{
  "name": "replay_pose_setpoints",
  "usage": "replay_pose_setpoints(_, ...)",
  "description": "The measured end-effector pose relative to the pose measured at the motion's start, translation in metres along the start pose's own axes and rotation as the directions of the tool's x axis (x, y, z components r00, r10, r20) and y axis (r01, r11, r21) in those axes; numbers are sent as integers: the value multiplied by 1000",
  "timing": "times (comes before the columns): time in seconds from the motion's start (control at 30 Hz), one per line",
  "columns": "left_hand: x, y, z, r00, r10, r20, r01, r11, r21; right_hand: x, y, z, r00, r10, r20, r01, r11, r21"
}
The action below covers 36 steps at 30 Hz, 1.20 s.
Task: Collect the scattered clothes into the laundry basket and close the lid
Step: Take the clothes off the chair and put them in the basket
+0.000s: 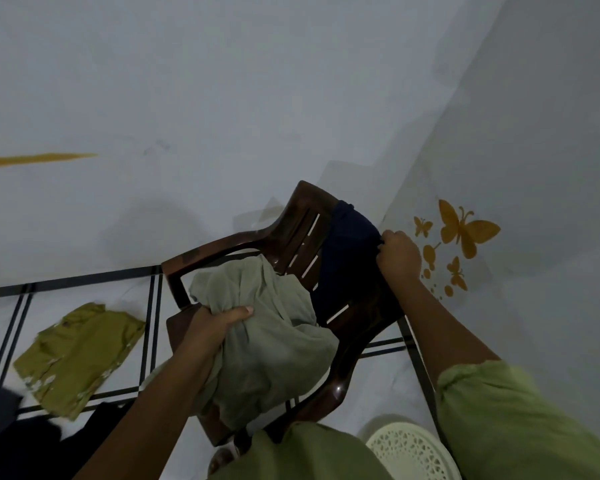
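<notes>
The person's left hand (219, 323) is clenched low with its thumb lying across the top, while the right hand (399, 256) (arm stretched further forward, sleeve pushed up) is fisted.

A brown plastic armchair (291, 244) fills the corner, its back close to the white wall (534, 133). Open white tiled floor (125, 299) lies to its left, broken only by a crumpled olive-green garment (80, 355).

Home room: butterfly wall decals (465, 230), plastic chair (291, 230), tiled floor (84, 296).
</notes>
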State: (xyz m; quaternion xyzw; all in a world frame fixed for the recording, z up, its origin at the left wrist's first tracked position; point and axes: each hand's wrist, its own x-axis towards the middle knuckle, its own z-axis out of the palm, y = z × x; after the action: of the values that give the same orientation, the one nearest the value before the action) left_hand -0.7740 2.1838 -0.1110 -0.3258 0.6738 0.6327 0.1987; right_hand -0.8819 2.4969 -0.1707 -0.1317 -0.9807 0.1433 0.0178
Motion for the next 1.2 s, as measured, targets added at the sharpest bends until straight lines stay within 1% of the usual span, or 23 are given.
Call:
replay_pose_setpoints(0.07, -1, -2, 1, 1000, 8, -1, -8, 1000, -10, 1, -13, -23, 996, 74, -51, -66, 988, 141)
replay_pose_setpoints(0.1, -3, -2, 2, 1000, 17, -6, -17, 1000, -15, -1, -23, -37, 995, 75, -67, -60, 978, 198)
replay_pose_setpoints(0.17, -6, 0, 2, 999, 35, -14, -35, 999, -33, -14, -51, -67, 993, 25, -111, 17, 930, 366)
replay_pose_setpoints(0.2, -4, -1, 1, 999, 45, -7, -45, 998, -46, -23, -66, -82, 991, -7, -133, 70, 876, 476)
replay_pose_setpoints(0.27, -5, 2, -2, 997, 70, -21, -71, 995, -68, -47, -105, -112, 981, -122, -153, 195, 700, 687)
replay_pose_setpoints(0.3, -9, 5, -4, 996, 89, -29, -91, 993, -78, -60, -125, -123, 967, -213, -138, 241, 594, 767)
replay_pose_setpoints(0.33, -10, 8, -7, 994, 104, -33, -107, 989, -101, -71, -145, -128, 944, -315, -98, 253, 499, 829)
replay_pose_setpoints(0.37, -14, 11, -10, 992, 126, -28, -129, 984, -126, -81, -163, -127, 911, -411, -34, 228, 432, 873)
replay_pose_setpoints(0.4, -16, 13, -14, 988, 153, -19, -155, 978, -143, -89, -179, -119, 874, -484, 48, 171, 400, 900)
replay_pose_setpoints(0.47, -22, 17, -25, 970, 242, -20, -242, 962, -128, -107, -206, -95, 804, -553, 219, 9, 380, 925)
replay_pose_setpoints(0.57, -31, 13, -48, 941, 338, 23, -333, 934, -127, -124, -226, -64, 746, -575, 337, -149, 348, 925)
replay_pose_setpoints(0.63, -39, 7, -60, 939, 338, 71, -325, 934, -151, -130, -231, -56, 709, -584, 396, -294, 266, 918)
replay_pose_setpoints(0.7, -44, -2, -67, 934, 358, -8, -354, 922, -155, -137, -237, -51, 668, -558, 492, -505, 146, 851)
replay_pose_setpoints(0.73, -45, -6, -70, 932, 353, -77, -361, 917, -169, -142, -241, -47, 640, -544, 543, -581, 119, 805)
replay_pose_setpoints(0.8, -49, -8, -68, 929, 330, -166, -355, 921, -158, -146, -242, -38, 574, -528, 626, -658, 158, 736)
replay_pose_setpoints(0.83, -52, -11, -71, 924, 315, -218, -350, 925, -145, -152, -246, -33, 523, -538, 661, -693, 182, 697)
replay_pose_setpoints(0.87, -52, -14, -70, 921, 301, -247, -341, 930, -137, -154, -244, -27, 504, -539, 675, -720, 169, 673)
replay_pose_setpoints(0.93, -50, -25, -76, 907, 267, -326, -310, 947, -86, -159, -245, -15, 515, -528, 675, -741, 121, 660)
replay_pose_setpoints(1.0, -46, -37, -84, 891, 235, -388, -265, 964, -25, -164, -247, -4, 519, -505, 690, -740, 139, 658)
replay_pose_setpoints(1.07, -44, -47, -87, 883, 220, -416, -231, 973, 24, -165, -248, 2, 490, -490, 721, -732, 218, 645)
replay_pose_setpoints(1.13, -45, -51, -90, 883, 212, -420, -211, 976, 49, -162, -245, 3, 463, -462, 757, -707, 323, 629)
replay_pose_setpoints(1.17, -47, -51, -92, 891, 201, -408, -206, 978, 32, -160, -244, 0, 475, -435, 765, -688, 358, 631)
replay_pose_setpoints(1.2, -48, -53, -96, 896, 206, -394, -220, 975, 9, -155, -241, 2, 509, -393, 766, -685, 353, 637)
